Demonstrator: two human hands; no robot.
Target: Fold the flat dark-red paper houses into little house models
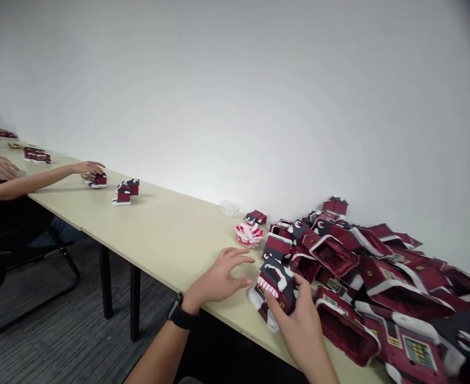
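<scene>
My right hand is wrapped round a small dark red house with a dark roof and white snow-like trim, near the table's front edge. A red-and-white striped piece lies across the front of the house, beside my right thumb. My left hand, with a black watch on its wrist, is just left of the house, fingers apart and holding nothing. Beyond it stands a clear bowl of red-and-white striped pieces.
A large pile of dark red houses covers the right of the table. Behind the bowl is a clear container. Two small houses stand farther left, near another person's hand touching a house.
</scene>
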